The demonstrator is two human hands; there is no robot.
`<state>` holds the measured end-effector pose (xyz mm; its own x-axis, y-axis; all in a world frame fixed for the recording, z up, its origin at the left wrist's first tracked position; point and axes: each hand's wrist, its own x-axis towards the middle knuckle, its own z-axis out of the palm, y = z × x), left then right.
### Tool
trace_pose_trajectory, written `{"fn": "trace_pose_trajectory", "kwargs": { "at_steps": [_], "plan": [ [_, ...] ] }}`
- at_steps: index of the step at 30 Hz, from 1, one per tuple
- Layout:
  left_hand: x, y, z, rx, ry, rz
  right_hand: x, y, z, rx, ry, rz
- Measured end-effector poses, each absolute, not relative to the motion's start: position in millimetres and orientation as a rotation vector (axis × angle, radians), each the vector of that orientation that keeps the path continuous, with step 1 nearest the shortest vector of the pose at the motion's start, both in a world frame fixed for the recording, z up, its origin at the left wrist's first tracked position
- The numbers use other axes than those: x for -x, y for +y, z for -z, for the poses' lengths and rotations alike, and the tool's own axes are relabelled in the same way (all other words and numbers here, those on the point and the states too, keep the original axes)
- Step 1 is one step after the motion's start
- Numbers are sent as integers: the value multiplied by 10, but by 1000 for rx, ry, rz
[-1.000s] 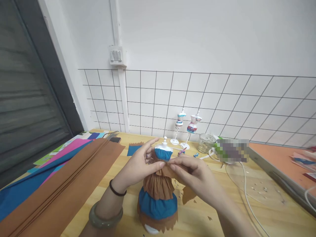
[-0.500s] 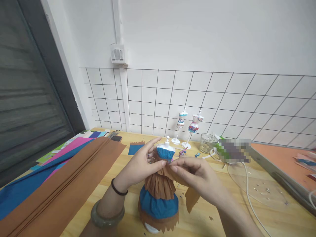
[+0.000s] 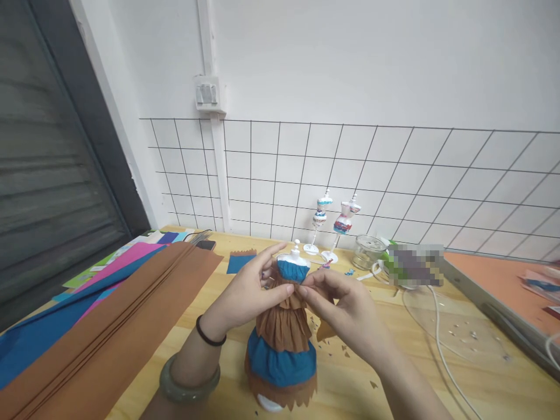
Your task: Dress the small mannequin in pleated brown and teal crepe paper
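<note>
A small white dress form (image 3: 296, 255) stands upright at the front middle, dressed in a blue pleated bodice (image 3: 293, 271) and a tiered skirt of brown (image 3: 285, 328) and blue (image 3: 282, 361) paper with a jagged brown hem. My left hand (image 3: 258, 286) curls around its left side, thumb pressing the brown paper at the waist. On the right, my right hand (image 3: 343, 300) pinches the brown paper strip at the waist, fingertips close to my left thumb. Part of the strip hangs below my right hand, mostly hidden by it.
Long brown paper (image 3: 126, 326) and coloured sheets lie on the left. A blue piece (image 3: 241, 262) lies behind my left hand. Two small mannequins (image 3: 343, 224), a glass jar (image 3: 368, 252) and a white cable (image 3: 441, 338) are behind and right. Scraps dot the table (image 3: 350, 391).
My right hand has turned and risen slightly, its fingers now nearer the waist. The loose brown strip hanging below it shows less. My left hand has hardly moved.
</note>
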<state>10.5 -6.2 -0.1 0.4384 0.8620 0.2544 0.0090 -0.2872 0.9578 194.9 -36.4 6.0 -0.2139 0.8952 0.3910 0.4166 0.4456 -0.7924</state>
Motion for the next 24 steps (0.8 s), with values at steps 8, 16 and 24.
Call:
{"fn": "trace_pose_trajectory", "kwargs": {
  "at_steps": [8, 16, 24],
  "plan": [
    [-107, -55, 21, -1646, 753, -1051, -1934, -336, -41, 1112, -1806, -691],
    [-116, -53, -4, -1660, 772, -1069, -1927, -313, 25, 1138, -1768, -706],
    [-112, -49, 18, -1686, 802, -1064, -1898, -328, 51, 1136, -1705, -730]
  ]
}}
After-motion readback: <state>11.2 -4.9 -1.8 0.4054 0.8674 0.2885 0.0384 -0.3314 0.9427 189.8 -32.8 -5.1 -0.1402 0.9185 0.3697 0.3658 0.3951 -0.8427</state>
